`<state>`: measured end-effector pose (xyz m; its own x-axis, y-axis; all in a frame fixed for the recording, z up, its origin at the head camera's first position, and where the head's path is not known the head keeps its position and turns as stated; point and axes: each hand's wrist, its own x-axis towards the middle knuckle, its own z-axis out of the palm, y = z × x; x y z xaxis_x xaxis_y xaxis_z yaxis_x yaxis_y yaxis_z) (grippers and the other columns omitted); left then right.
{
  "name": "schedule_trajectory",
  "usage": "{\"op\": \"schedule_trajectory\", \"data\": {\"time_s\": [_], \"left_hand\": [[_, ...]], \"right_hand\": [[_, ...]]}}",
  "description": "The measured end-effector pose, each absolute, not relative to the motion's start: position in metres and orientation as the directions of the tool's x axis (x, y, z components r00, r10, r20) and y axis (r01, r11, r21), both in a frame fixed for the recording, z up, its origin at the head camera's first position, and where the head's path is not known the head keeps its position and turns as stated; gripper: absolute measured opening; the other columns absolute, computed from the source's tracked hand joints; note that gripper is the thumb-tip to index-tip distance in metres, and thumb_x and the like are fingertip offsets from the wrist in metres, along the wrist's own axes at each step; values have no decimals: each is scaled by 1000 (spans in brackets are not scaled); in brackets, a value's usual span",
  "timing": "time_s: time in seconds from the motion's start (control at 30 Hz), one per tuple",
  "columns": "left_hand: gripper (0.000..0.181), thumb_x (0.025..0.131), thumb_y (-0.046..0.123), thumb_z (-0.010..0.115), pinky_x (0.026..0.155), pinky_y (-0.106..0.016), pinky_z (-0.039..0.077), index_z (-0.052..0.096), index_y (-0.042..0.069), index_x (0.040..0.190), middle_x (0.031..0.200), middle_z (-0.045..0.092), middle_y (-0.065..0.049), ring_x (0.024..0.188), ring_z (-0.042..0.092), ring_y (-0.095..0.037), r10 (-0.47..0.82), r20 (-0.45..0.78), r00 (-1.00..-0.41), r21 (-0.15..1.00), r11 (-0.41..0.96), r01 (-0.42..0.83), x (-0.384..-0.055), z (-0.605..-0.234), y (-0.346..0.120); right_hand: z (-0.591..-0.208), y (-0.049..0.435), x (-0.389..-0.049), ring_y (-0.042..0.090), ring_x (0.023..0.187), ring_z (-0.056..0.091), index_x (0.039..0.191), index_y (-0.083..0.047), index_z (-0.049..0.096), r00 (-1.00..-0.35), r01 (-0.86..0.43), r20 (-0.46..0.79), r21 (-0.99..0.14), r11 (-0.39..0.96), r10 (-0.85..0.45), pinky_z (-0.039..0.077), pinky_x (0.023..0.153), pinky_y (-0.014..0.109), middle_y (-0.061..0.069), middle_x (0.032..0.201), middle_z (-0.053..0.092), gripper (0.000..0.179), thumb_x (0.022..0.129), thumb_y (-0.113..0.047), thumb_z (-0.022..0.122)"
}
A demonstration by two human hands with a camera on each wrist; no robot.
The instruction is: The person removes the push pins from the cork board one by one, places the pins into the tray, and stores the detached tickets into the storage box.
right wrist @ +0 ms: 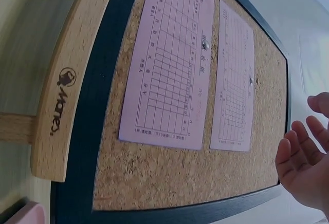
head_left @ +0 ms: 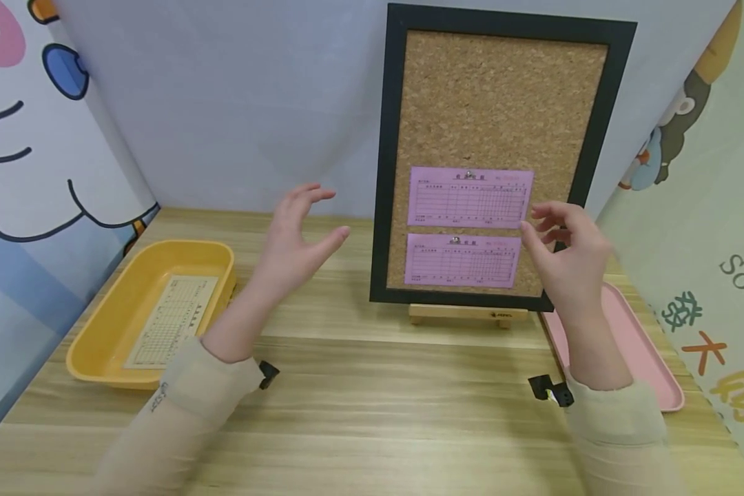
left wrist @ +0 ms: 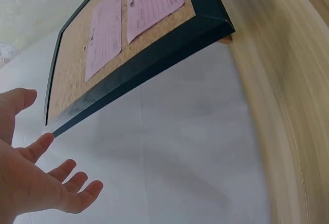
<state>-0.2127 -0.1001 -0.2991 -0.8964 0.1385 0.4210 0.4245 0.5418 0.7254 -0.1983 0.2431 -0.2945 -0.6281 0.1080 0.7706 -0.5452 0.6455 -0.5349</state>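
A cork board (head_left: 502, 103) in a black frame stands on a small wooden easel (head_left: 468, 313). Two pink printed slips are on its lower half, each held by a metal pushpin near its top edge: the upper slip (head_left: 469, 198) and the lower slip (head_left: 461, 260). My right hand (head_left: 567, 248) hovers by the board's right side, fingers loosely bent around nothing, thumb close to the upper slip's right edge. To the left of the board my left hand (head_left: 297, 238) is raised in the air, thumb and fingers spread, holding nothing.
On the left of the wooden table a yellow tray (head_left: 99, 331) contains a pale printed form (head_left: 172, 322). A pink tray (head_left: 638, 344) lies at the right, partly behind my right forearm. Cartoon-printed panels and a white backdrop (head_left: 242, 103) surround the table.
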Motion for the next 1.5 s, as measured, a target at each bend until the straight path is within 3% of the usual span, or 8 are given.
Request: {"op": "schedule_trajectory", "data": {"time_s": [0.23, 0.6, 0.97, 1.5], "left_hand": [[54, 86, 32, 68, 111, -44, 24, 50, 15, 134, 146, 36, -5, 136, 29, -21, 134, 385, -913, 779, 483, 399, -220, -300, -79], [59, 84, 38, 70, 111, -46, 24, 48, 21, 136, 152, 24, -2, 140, 23, -21, 173, 271, -947, 837, 444, 320, -231, -303, -49], [62, 85, 42, 68, 111, -49, 24, 45, 23, 139, 154, 19, -6, 141, 20, -26, 205, 169, -964, 878, 414, 242, -245, -302, -30], [59, 85, 37, 68, 111, -48, 23, 45, 24, 138, 156, 13, -8, 142, 17, -28, 199, 102, -975, 905, 389, 175, -260, -295, -15]], "right_hand": [[-290, 228, -213, 8, 79, 56, 105, 2, 64, -626, -550, 764, -576, 605, 159, 46, 70, 13, 12, 95, 67, 26, 83, -11, 71], [-288, 211, -238, 12, 80, 58, 103, -2, 66, -642, -555, 753, -586, 590, 144, 47, 70, 15, 7, 93, 68, 23, 84, -16, 70], [-299, 204, -260, 17, 77, 59, 100, 1, 65, -649, -545, 756, -541, 640, 86, 46, 69, 15, 13, 91, 66, 19, 85, -11, 68], [-301, 203, -282, 19, 69, 51, 98, 2, 65, -589, -563, 807, -438, 701, 32, 35, 63, 18, 14, 84, 62, 17, 87, -10, 66]]}}
